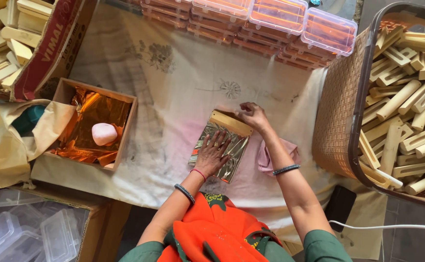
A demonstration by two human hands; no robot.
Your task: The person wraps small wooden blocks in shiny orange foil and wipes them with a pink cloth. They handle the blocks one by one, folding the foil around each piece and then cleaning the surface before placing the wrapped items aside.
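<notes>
1. Left hand (213, 154) lies flat, fingers spread, pressing a silver foil sheet (227, 157) on the cloth-covered floor (173, 87).
2. Right hand (252, 116) pinches the far end of a wooden block (231, 122) lying on the foil's far edge.
3. Wrapping looks barely begun: the foil is still flat, the block uncovered.
4. A basket (339, 111) of bare blocks waits to the right, cut off by the frame.
5. The contents of the far lidded boxes (280, 19) are unclear.

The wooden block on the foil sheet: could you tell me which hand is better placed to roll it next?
Probably the right hand: it already grips the wooden block, while the left hand lies flat on the foil sheet.
</notes>
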